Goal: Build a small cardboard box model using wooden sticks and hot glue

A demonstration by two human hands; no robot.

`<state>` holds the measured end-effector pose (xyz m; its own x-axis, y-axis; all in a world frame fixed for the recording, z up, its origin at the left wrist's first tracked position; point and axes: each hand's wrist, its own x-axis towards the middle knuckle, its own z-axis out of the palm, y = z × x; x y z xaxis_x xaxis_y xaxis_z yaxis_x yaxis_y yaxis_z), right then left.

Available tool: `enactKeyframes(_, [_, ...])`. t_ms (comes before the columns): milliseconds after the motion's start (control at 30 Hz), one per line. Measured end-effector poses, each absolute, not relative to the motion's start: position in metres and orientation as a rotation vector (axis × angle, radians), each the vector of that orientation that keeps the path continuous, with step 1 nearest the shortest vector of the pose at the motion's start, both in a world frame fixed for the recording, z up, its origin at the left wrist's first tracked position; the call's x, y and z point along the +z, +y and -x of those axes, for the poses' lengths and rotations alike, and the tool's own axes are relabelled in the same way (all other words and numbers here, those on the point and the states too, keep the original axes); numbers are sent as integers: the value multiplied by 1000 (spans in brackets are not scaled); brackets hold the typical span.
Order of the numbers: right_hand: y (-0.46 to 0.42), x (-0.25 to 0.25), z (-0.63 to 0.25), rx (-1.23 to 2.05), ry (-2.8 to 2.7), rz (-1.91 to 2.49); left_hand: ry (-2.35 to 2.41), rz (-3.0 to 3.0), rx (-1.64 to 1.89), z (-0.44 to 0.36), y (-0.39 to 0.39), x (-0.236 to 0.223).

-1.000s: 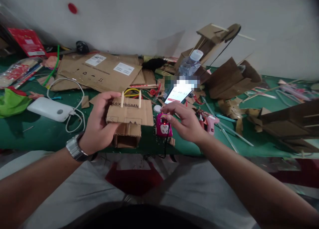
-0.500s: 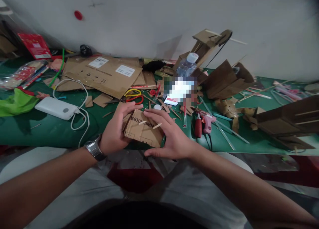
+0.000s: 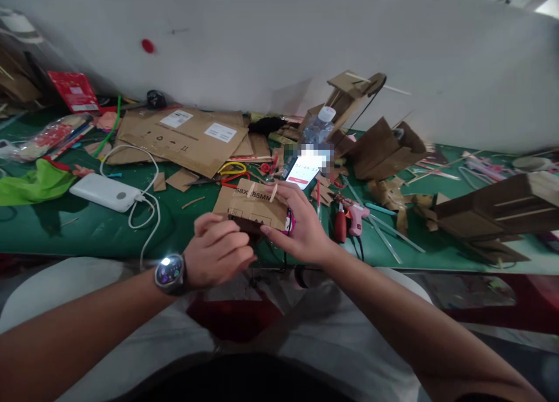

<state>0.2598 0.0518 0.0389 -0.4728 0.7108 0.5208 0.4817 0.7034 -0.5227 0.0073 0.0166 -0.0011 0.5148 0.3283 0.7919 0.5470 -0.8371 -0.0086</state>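
Observation:
A small cardboard box (image 3: 251, 210) with printed figures and symbols sits near the table's front edge. Two pale wooden sticks (image 3: 273, 192) poke up from its top. My right hand (image 3: 302, 224) grips the box at its right end, fingers over the top and thumb along the front. Just in front of the box's left part, my left hand (image 3: 220, 251) is closed with fingers curled; whatever is in it, if anything, is hidden. A lit watch (image 3: 169, 272) shows on the left wrist. Beside my right hand is a magenta and black item (image 3: 289, 221), mostly covered.
A pink glue gun (image 3: 358, 215) and a red-handled tool (image 3: 340, 224) lie to the right. A lit phone (image 3: 303, 168) leans before a bottle (image 3: 321, 127). Left are a white power bank (image 3: 107, 192) with cable and flat cardboard (image 3: 179, 140). Cardboard constructions (image 3: 493, 207) stand at right.
My left hand has left the box's left side, turned over and curled in front of it. The right hand still holds the box, its thumb now at the front. The view has shifted slightly.

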Motion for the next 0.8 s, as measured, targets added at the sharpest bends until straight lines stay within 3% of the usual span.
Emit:
enactKeyframes(200, [49,37,-263,429,-2198,901,-989,2579,-728,-35,-6,-9])
enactKeyframes(800, [47,30,-247,423,-2151,987,-1305,2704,-178,-46,-12,6])
